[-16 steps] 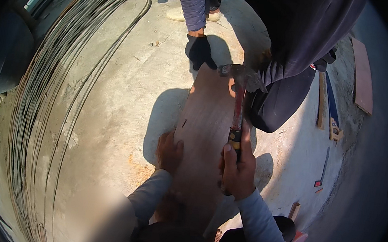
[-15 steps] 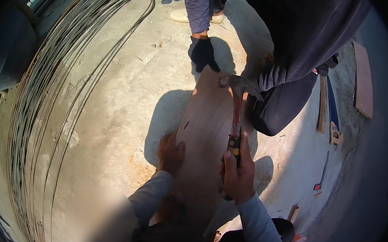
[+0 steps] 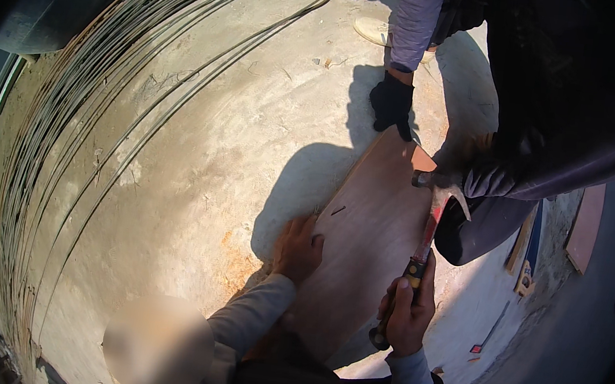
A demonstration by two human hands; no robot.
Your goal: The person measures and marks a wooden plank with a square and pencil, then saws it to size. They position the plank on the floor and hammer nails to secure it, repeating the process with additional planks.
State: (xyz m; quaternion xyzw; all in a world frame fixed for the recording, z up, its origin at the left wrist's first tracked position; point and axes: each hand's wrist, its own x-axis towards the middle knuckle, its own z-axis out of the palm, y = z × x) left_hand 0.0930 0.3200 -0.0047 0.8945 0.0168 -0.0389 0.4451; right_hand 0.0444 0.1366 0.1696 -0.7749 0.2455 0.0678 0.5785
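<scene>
A wooden board (image 3: 365,247) lies at a slant in front of me. Its left edge is in my left hand (image 3: 298,249), thumb on top and fingers along the side. A nail (image 3: 338,211) sticks up from the board near that edge, just beyond my left thumb. My right hand (image 3: 410,308) is closed around the dark and yellow grip of a claw hammer (image 3: 433,220). The hammer's head is over the board's right edge, its claw toward the other person's knee. At the far end, another person's black-gloved hand (image 3: 391,105) touches the board's corner.
A large coil of thin rods or wire (image 3: 123,60) spreads along the left. The other person's knee (image 3: 471,235) is close to the hammer. At right lie a handsaw (image 3: 527,271), a wood strip (image 3: 518,240), another board (image 3: 586,225) and a thin red-ended tool (image 3: 489,331).
My view has swung left, so the board, hands and other person appear farther right and the board looks more slanted. Both my hands keep their hold, on the board and the hammer.
</scene>
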